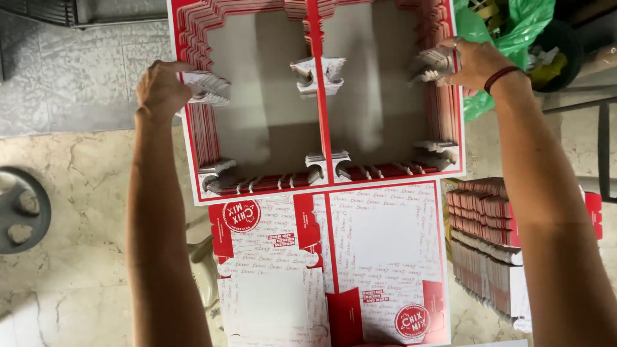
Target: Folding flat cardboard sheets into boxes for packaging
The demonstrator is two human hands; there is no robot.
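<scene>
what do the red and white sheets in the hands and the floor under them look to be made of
Stack of die-cut sheets: printed paperboard, grey uncoated back, thin layered edges. Printed carton blank: same board, white smooth face, likely coated. Floor: polished beige stone, probably marble, veined and glossy.

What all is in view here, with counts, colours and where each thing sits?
stack of die-cut card frames: one stack, red and white, top centre, held at both sides
flat printed carton sheets: two side by side, white with red, below the frames
pile of cut cartons: one, red and white, right of the sheets
plastic bag: one, green, top right
round stand: one, dark grey, left edge
marble floor: beige, underneath
wristband: one, dark red, right wrist
left hand: on the frames' left edge
right hand: on the frames' right edge
</scene>
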